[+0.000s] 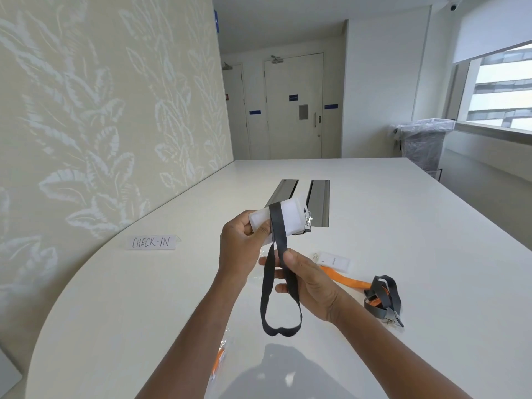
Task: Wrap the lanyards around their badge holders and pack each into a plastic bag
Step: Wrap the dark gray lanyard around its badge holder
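Held above a smooth white table (403,226): a frosted, translucent plastic badge holder (283,218), rectangular with rounded corners, a small metal clip at its right edge. Crossing its face, a flat woven black lanyard (277,234), matte, hanging below in a long teardrop loop. Left hand (244,249) curled around the holder's left end, thumb pressed on its front. Right hand (305,280) just below the holder, thumb and forefinger pinching the two strands of the strap together, remaining fingers loosely spread. To the right of the holder, lying on the table: a second clear badge holder (335,262) with an orange lanyard (348,280), beside a tangled dark strap (384,300) with metal clasps. Left of the holder, a paper label (151,242) handwritten "CHECK-IN". Nearer the viewer than the holder, crinkled clear plastic bags (220,358), one showing orange inside.
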Demonstrator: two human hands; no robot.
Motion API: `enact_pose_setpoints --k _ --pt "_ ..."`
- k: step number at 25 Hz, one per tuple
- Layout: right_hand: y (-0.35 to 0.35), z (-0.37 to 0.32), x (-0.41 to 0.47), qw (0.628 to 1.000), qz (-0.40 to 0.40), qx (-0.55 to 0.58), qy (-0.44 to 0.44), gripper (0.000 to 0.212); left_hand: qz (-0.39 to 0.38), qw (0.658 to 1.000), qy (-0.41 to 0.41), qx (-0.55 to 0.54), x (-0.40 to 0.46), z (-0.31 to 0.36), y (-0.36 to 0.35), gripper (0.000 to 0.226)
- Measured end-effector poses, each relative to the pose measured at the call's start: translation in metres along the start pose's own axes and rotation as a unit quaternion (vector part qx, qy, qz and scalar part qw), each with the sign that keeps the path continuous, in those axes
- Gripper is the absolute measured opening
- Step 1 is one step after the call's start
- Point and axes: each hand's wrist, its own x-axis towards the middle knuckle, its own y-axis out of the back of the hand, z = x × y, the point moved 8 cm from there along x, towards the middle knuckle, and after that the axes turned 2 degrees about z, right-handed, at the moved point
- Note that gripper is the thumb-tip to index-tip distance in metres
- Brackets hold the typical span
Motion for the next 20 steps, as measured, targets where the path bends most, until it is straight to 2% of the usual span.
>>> enact_pose_setpoints --k 2,4,9,11,16,20 --pt "0.000 0.007 0.000 0.999 0.003 0.034 -0.022 0.062 0.000 1.000 0.004 0.002 0.000 0.000 -0.001 0.006" --pt "0.001 0.014 0.001 0.998 -0.002 0.058 -0.036 0.066 0.000 1.000 0.006 -0.002 0.000 -0.001 -0.001 0.006" --pt "-0.004 0.021 0.002 0.996 -0.034 0.072 -0.029 0.039 -0.008 1.000 0.013 -0.022 -0.001 -0.002 -0.002 0.014" --pt "-0.006 0.021 0.003 0.994 -0.029 0.098 -0.032 0.039 -0.012 0.999 0.017 -0.026 -0.002 -0.003 -0.004 0.013" --pt "-0.004 0.026 0.004 0.995 0.005 0.087 -0.041 0.060 -0.014 0.999 0.024 -0.034 -0.002 -0.003 -0.004 0.013" --pt "0.002 0.026 0.002 0.994 0.040 0.097 -0.017 0.039 -0.013 0.999 0.024 -0.034 -0.001 -0.004 -0.003 0.012"
